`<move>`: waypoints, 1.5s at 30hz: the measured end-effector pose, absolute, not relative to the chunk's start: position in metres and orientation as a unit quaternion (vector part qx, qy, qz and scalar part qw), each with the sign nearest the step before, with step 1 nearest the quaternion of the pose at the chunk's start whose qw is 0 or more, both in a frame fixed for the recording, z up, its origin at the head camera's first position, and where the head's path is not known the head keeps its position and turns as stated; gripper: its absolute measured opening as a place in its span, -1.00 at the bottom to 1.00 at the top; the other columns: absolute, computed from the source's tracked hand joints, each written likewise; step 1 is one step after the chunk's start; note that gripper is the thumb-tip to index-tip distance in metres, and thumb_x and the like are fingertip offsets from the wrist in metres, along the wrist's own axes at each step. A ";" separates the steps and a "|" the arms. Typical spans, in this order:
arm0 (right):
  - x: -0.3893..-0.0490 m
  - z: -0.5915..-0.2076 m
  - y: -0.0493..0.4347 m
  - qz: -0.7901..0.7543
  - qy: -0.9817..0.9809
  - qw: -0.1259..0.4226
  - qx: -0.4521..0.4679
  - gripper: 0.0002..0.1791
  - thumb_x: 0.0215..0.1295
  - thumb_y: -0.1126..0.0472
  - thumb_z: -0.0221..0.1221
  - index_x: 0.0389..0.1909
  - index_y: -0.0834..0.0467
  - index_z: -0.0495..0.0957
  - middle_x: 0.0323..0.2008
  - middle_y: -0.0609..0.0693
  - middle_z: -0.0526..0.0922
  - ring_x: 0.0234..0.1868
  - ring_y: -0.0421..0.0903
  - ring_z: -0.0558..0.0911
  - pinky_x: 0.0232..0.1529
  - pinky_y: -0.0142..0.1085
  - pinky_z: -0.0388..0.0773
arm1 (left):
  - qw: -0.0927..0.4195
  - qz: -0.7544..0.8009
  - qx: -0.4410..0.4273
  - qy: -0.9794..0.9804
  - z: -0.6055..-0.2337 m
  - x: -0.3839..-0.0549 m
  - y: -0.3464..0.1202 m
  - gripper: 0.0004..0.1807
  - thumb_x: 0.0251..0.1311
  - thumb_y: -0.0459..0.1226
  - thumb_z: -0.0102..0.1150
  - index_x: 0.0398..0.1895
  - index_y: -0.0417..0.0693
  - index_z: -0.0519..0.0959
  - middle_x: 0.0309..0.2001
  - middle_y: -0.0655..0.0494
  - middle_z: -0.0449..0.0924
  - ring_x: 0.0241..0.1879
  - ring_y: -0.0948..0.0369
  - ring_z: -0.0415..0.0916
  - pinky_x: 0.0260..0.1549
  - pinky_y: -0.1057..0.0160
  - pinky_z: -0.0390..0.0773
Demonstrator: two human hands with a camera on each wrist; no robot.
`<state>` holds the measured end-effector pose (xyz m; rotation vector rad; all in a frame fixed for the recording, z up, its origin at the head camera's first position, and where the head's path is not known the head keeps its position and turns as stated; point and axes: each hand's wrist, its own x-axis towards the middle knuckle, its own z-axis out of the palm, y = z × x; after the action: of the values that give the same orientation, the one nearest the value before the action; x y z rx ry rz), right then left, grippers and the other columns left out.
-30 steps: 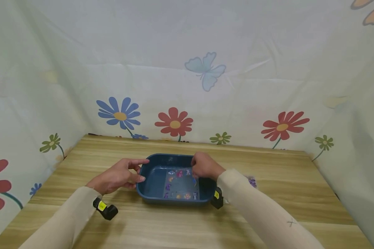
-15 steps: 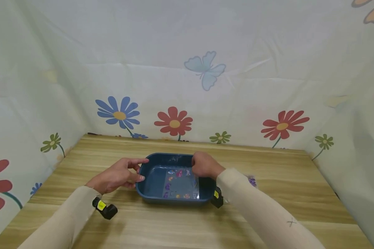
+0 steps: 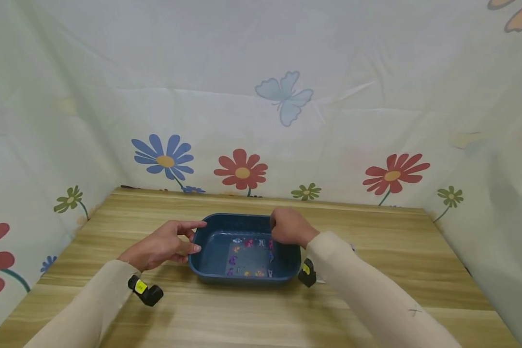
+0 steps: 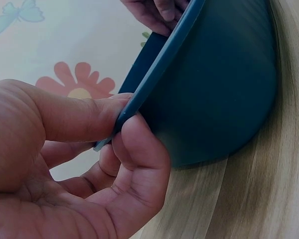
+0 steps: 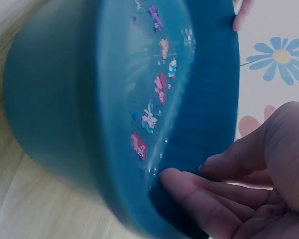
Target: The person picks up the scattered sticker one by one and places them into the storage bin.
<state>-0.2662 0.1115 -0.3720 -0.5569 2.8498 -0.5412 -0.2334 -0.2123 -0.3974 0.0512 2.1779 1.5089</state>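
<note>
A dark blue plastic basin [image 3: 243, 280] stands on the wooden table. On its floor lies a clear sticker sheet [image 3: 249, 258], with small colourful cartoon figures round its border. My left hand [image 3: 165, 245] pinches the basin's left rim between thumb and fingers, clearly seen in the left wrist view. My right hand [image 3: 289, 227] is inside the basin at the far right, by the inner wall. In the right wrist view its fingertips [image 5: 174, 180] are beside the sheet's pink-and-red figure [image 5: 138, 145], the thumb apart from them. Nothing shows between them.
A purple-marked item, mostly hidden by the right sleeve [image 3: 352, 270], lies on the table [image 3: 396, 241] right of the basin. Behind the table hangs a pale cloth [image 3: 200, 116] printed with flowers and butterflies. Black wrist cameras [image 3: 145, 291] sit on both sleeves.
My right hand has lifted slightly and shifted right, uncovering a reddish figure at the sheet's top right corner. The left hand keeps its place on the rim.
</note>
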 end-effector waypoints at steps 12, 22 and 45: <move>-0.266 -0.370 0.127 -0.332 0.923 0.119 -0.156 -0.70 0.24 0.47 0.18 -0.04 0.37 0.72 -0.19 0.21 0.78 -0.44 -0.14 0.73 -0.34 -0.27 0.76 | 0.247 0.555 0.016 0.794 -0.397 -0.235 -0.212 -0.16 0.27 -0.42 0.37 0.60 -0.02 0.27 0.06 -0.19 0.33 -0.33 0.12 0.54 -0.35 0.30 0.67; -0.264 -0.366 0.139 -0.420 0.887 0.151 -0.121 -0.72 0.38 0.44 0.21 0.08 0.38 0.67 -0.07 0.34 0.75 -0.36 -0.06 0.77 -0.23 -0.18 0.78 | 0.244 0.550 0.012 0.799 -0.397 -0.235 -0.210 -0.16 0.27 -0.43 0.38 0.60 -0.02 0.27 0.03 -0.13 0.33 -0.32 0.11 0.55 -0.36 0.30 0.66; -0.263 -0.361 0.178 -0.469 0.859 0.158 -0.129 -0.74 0.34 0.48 0.22 0.02 0.47 0.64 -0.17 0.40 0.73 -0.40 -0.07 0.77 -0.22 -0.15 0.79 | 0.246 0.551 0.022 0.797 -0.397 -0.234 -0.211 -0.14 0.27 -0.40 0.39 0.62 0.01 0.26 0.08 -0.19 0.33 -0.27 0.08 0.55 -0.35 0.30 0.66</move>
<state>-0.2633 0.1775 -0.3608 -0.3676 2.4566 -1.3422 -0.2340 -0.2112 -0.3975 0.0605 2.1745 1.5048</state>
